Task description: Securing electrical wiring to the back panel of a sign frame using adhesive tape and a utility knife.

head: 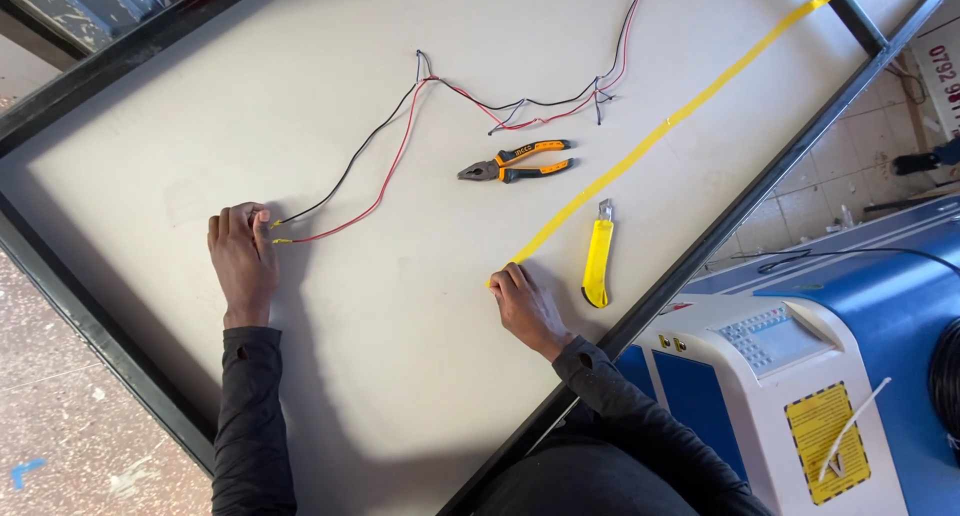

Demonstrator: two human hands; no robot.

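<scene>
**Wire ends pinned, yellow tape strip partly laid**

On the pale panel (400, 356), 2 wires, a red wire (385, 181) and a black wire (350, 163), run from a tangle near the top down to the left hand (240, 261). That hand lies flat, fingers together, pressing on the wire ends, where small yellow tape tabs seem to sit (too small to be sure). The right hand (525, 306) pinches or presses the near end of a long yellow tape strip (660, 126), which already lies straight across the panel toward the far corner; its near end looks not yet smoothed down. Pliers (518, 162) and a yellow utility knife (597, 261) lie untouched between the hands and the strip.
</scene>
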